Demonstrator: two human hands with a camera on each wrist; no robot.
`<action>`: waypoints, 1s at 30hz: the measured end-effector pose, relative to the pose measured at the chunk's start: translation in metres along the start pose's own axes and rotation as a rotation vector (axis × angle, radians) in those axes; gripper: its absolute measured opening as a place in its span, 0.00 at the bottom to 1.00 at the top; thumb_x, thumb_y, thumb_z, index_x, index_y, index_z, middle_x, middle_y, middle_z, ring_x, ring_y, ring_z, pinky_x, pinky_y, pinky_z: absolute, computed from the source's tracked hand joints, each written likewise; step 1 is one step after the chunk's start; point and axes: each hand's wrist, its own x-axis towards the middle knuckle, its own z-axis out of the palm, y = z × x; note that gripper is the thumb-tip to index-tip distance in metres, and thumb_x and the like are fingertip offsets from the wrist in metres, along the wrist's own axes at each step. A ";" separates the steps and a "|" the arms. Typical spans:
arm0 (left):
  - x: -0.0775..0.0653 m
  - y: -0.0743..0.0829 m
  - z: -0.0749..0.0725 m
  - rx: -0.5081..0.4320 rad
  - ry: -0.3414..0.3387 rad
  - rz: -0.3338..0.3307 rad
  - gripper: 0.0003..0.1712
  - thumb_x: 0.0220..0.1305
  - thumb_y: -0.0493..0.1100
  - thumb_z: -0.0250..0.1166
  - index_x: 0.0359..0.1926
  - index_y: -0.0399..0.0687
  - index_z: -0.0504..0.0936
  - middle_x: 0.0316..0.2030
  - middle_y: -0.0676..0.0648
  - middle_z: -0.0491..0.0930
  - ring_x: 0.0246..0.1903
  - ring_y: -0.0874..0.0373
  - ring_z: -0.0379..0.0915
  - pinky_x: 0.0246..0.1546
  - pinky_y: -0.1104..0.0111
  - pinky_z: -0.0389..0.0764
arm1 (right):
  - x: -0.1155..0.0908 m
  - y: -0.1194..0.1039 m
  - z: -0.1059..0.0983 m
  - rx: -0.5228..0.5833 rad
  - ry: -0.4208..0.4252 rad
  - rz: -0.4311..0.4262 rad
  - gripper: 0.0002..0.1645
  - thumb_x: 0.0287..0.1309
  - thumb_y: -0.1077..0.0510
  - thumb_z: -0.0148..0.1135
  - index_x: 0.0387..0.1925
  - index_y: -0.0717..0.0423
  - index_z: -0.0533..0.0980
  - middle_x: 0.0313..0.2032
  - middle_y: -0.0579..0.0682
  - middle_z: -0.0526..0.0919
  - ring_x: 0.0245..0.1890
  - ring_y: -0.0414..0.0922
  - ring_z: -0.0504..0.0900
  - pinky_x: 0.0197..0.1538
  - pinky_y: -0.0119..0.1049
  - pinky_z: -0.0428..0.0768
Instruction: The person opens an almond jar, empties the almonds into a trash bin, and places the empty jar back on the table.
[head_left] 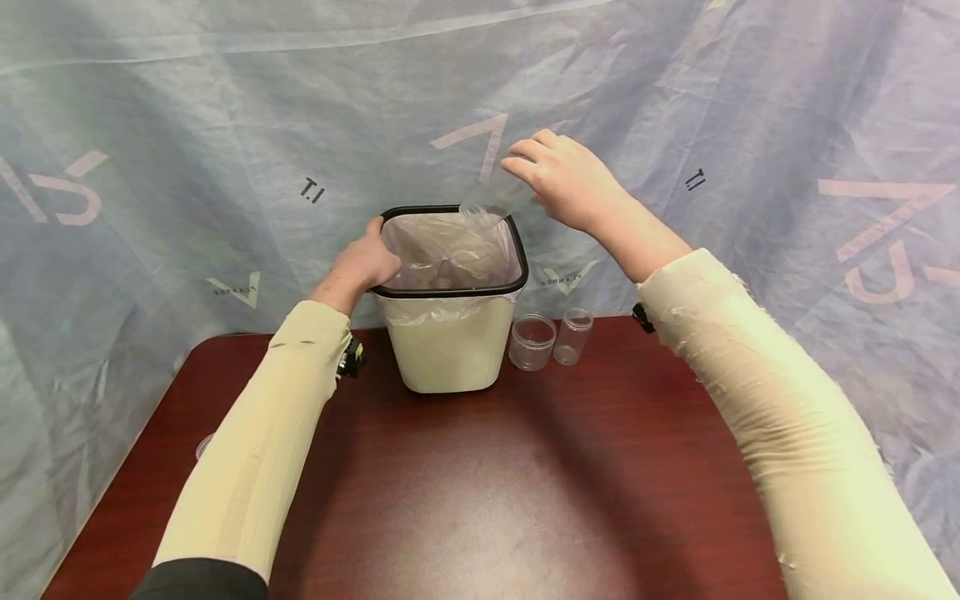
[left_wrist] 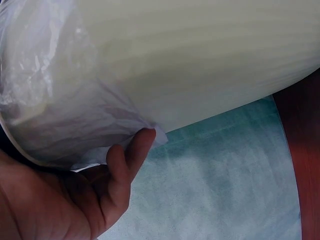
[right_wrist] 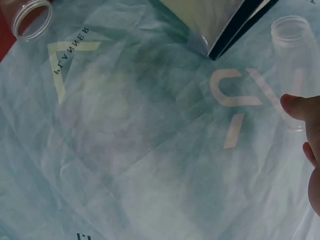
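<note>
A cream bin (head_left: 450, 346) with a black rim and a clear plastic liner (head_left: 450, 250) stands at the back of the dark red table (head_left: 480, 492). My left hand (head_left: 367, 260) grips the bin's left rim; in the left wrist view the thumb (left_wrist: 134, 152) presses the liner (left_wrist: 65, 100) against the bin wall (left_wrist: 210, 60). My right hand (head_left: 534, 171) is raised above the bin's far right corner and holds a clear plastic jar (head_left: 491, 200), tilted with its mouth toward the bin. The right wrist view shows that jar (right_wrist: 294, 55) next to the fingertips (right_wrist: 300, 107).
Two open clear jars (head_left: 532, 342) (head_left: 573, 335) stand on the table just right of the bin; one jar (right_wrist: 32, 18) shows in the right wrist view. A small clear item (head_left: 204, 447) lies at the table's left edge. A grey-blue printed sheet (head_left: 187, 125) hangs behind.
</note>
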 end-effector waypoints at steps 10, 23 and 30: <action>-0.001 -0.001 -0.002 -0.003 0.017 0.016 0.48 0.59 0.41 0.47 0.77 0.49 0.33 0.65 0.25 0.60 0.60 0.31 0.62 0.56 0.46 0.66 | -0.022 0.009 0.004 0.181 0.115 0.176 0.30 0.45 0.75 0.64 0.54 0.71 0.71 0.53 0.64 0.75 0.56 0.62 0.70 0.63 0.47 0.64; 0.001 -0.003 -0.002 -0.009 0.026 0.013 0.48 0.59 0.41 0.47 0.77 0.49 0.35 0.65 0.26 0.60 0.59 0.31 0.63 0.56 0.45 0.66 | -0.076 0.019 0.038 0.462 0.399 0.742 0.32 0.46 0.59 0.74 0.53 0.62 0.71 0.49 0.55 0.77 0.51 0.47 0.74 0.52 0.39 0.70; 0.000 -0.003 -0.002 -0.021 0.019 0.008 0.48 0.58 0.41 0.47 0.77 0.49 0.35 0.66 0.26 0.59 0.61 0.31 0.61 0.57 0.45 0.65 | -0.097 0.013 0.055 0.691 0.528 0.994 0.31 0.47 0.55 0.74 0.50 0.55 0.68 0.50 0.48 0.80 0.50 0.39 0.75 0.48 0.31 0.67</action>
